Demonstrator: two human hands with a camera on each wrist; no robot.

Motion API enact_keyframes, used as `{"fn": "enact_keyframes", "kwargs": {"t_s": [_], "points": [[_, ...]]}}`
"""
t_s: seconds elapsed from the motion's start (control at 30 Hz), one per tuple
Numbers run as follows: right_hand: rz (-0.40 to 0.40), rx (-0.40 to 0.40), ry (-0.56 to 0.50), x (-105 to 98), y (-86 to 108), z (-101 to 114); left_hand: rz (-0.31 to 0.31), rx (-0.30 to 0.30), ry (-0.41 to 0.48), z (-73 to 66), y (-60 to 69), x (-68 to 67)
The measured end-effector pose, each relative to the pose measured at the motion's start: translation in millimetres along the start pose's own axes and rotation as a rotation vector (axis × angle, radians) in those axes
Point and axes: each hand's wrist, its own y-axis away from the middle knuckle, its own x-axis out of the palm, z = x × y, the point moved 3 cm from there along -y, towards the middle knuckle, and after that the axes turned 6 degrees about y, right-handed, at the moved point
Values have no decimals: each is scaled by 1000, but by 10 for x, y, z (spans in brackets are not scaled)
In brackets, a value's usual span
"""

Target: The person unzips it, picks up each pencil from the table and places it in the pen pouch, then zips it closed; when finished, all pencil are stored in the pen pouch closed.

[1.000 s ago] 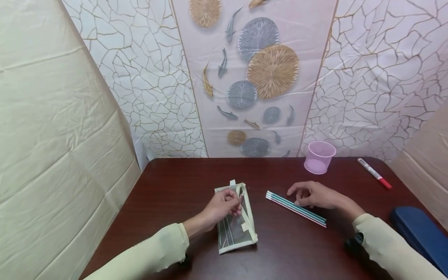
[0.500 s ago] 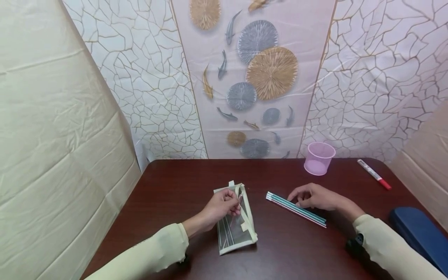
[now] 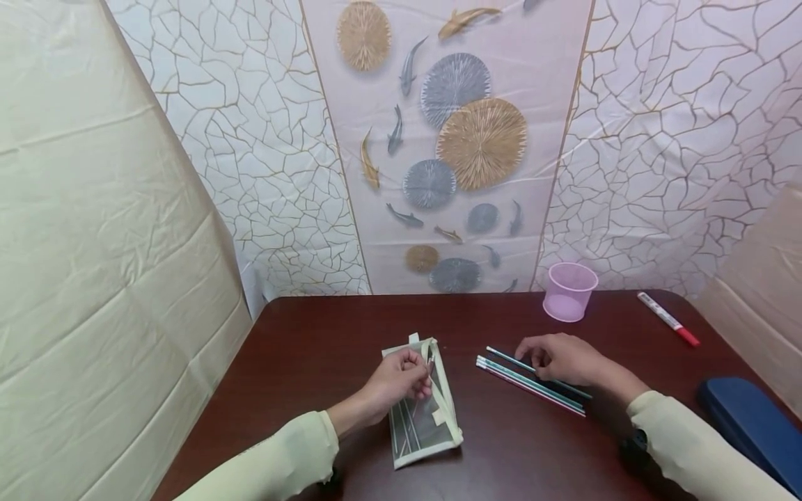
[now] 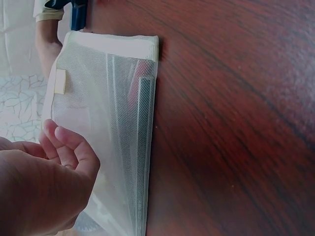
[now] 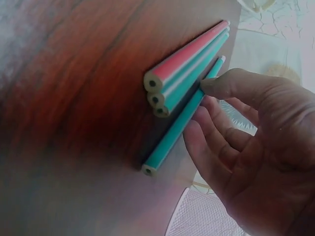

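Observation:
In the head view my left hand (image 3: pixel 398 379) pinches the edge of a pale mesh pouch (image 3: pixel 426 456) beside its open zip; in the left wrist view thin sticks show through the mesh of the pouch (image 4: pixel 76 103). My right hand (image 3: pixel 560 358) pinches one green pencil (image 3: pixel 504 358), set slightly apart from a bundle of pencils (image 3: pixel 532 386). The right wrist view shows thumb and fingers of the right hand (image 5: pixel 261 132) on the green pencil (image 5: pixel 172 132). Beside it lie a red pencil (image 5: pixel 182 59) and two green ones, side by side.
On the brown table (image 3: pixel 326 327), a pink mesh cup (image 3: pixel 569 292) stands at the back right. A white marker with a red cap (image 3: pixel 667 319) lies right of it. Nearer, at the right edge, is a dark blue case (image 3: pixel 748 421). Patterned cloth hangs behind.
My right hand has taken hold of a green pencil and drawn it away from the bundle, toward the back. My left hand stays at the pouch. The head view has tilted up slightly.

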Motion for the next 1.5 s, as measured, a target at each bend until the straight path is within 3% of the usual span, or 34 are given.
{"fn": "enact_keyframes", "kwargs": {"t_s": [0.4,0.67,1.0,1.1,1.2,1.37,1.5], "points": [[62,12,-2,-8,-93,3,5,-9,-4,-3,-11,-30],[76,37,44,-22,-47,-21,10,-9,-17,-36,-1,-8],[-20,16,81,-139,-71,33,10,-3,-35,-35,-11,6],[-84,0,-19,-194,-84,99,11,1,-36,-30,-17,17],[-123,-23,-189,-249,-108,207,13,1,-37,-30,-30,26],[-83,-40,-493,-256,-177,456,8,6,-46,-46,-63,39],[-86,3,-713,-176,-248,637,11,19,-51,-54,-91,55]]}}
